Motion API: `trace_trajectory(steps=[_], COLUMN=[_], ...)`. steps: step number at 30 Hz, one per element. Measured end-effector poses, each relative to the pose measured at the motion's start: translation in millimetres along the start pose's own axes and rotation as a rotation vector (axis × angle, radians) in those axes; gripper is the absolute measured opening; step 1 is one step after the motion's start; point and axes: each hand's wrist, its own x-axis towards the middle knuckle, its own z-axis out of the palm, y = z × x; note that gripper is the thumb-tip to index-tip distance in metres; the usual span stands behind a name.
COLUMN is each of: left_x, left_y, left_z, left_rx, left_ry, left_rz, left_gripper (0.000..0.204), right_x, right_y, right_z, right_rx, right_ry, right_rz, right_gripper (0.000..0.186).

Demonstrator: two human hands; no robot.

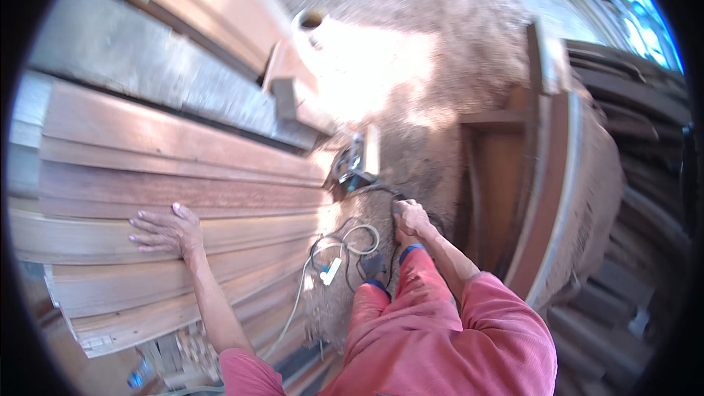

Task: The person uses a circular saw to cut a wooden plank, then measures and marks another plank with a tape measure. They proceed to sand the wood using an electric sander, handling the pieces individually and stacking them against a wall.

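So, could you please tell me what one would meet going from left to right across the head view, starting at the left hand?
Left hand, white plug-like piece, right hand, wooden frame, dark stacked pieces.

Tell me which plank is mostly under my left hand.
The pale yellowish plank: most of your left hand is over it, and its left end juts past the redder plank just above.

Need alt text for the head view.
A person's left hand is spread over long reddish-brown wooden boards; the right hand is low beside a black cord, grip unclear. A pale looped cable lies on the brown dirt floor.
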Motion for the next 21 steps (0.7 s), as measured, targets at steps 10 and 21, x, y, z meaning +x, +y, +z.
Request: trace_trajectory(steps=[10,21], left_x=[74,-104], left_y=[25,157], left_z=[-165,-218], left_rx=[-0.003,-0.684], left_ry=[-0.740,-0.747], left_rz=[-0.104,0.275], left_gripper=[0.112,0.067], right_x=[-399,-469], right_y=[253,387], right_z=[-208,-90], right_rx=[-0.040,0.629], right_ry=[1.049,0.837], right_rz=[0.841,0.977], right_gripper=[0.070,0.072])
